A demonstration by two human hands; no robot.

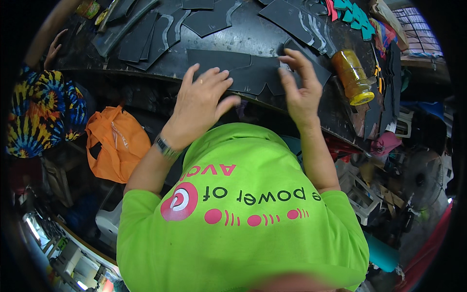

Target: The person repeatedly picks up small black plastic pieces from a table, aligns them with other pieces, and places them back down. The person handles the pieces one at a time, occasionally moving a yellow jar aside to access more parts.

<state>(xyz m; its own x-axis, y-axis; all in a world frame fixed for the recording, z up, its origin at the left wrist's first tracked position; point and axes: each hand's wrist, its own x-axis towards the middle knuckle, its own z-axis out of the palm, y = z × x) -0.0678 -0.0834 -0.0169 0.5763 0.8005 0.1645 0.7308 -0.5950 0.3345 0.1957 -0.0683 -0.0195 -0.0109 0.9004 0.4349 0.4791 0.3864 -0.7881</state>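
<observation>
Dark and scuffed, the tabletop (248,38) curves across the upper part of the view, strewn with black cut pieces (209,22), with turquoise scraps (359,22) at its far right. One black panel (255,80) lies flat along the near edge, between the person's two hands.

The left hand (202,92) is over the panel's left end, its fingers (188,75) spread and slightly bent, the thumb held well away and gripping nothing; whether the fingertips press on the panel cannot be told. The right hand (304,90) is at the panel's right end, thumb and forefinger curved and parted, with a small pale patch showing between them; contact there is unclear.

Beyond the panel, a shiny bare stretch separates it from the farther pieces. To the right, another dark piece comes before a jar (350,73) lying on its side, its yellow lid toward the near edge, and orange-handled scissors (377,69) lie past it. A co-worker's hand (54,48) rests at the far left edge.

Small pale handwriting and a thin traced line mark the panel; the green shirt (243,253) carries pink and dark lettering, upside down.
</observation>
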